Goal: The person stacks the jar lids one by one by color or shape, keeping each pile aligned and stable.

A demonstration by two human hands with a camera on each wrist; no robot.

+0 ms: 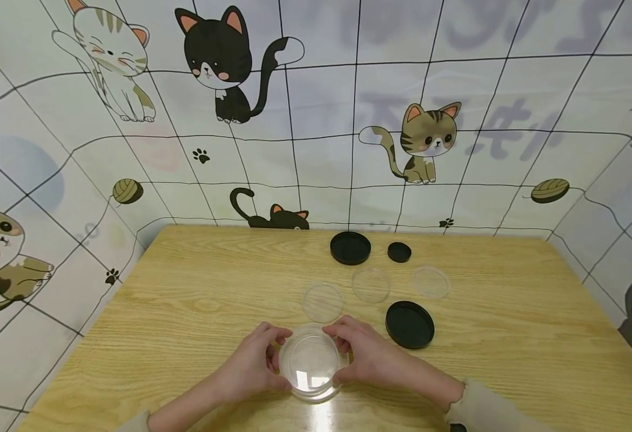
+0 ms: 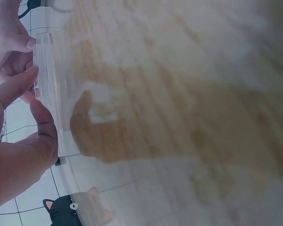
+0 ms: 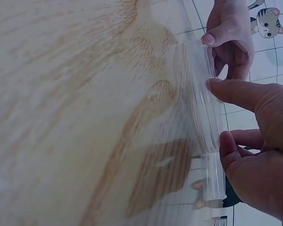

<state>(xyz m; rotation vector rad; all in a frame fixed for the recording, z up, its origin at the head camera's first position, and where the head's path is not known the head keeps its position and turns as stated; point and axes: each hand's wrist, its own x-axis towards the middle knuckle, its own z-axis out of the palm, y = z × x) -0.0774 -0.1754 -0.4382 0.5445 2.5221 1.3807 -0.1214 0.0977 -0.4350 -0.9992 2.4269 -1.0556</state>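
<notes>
A clear round dish [image 1: 311, 359] lies low over the table near its front edge, with another clear rim showing slightly offset beneath it. From the left side my left hand [image 1: 251, 363] pinches its edge between thumb and fingers. Opposite, my right hand [image 1: 372, 355] grips the right edge in the same manner. Seen side-on in the left wrist view, the clear dish [image 2: 48, 80] shows layered edges; the right wrist view also shows layers in the clear dish [image 3: 205, 103]. How many pieces are stacked cannot be told.
Behind the hands lie three clear discs, the left disc [image 1: 323, 303], middle disc [image 1: 371, 285] and right disc [image 1: 431, 282]. A black round lid [image 1: 410, 324] sits near my right hand. Farther back are a large black lid [image 1: 350, 248] and a small black lid [image 1: 399, 252].
</notes>
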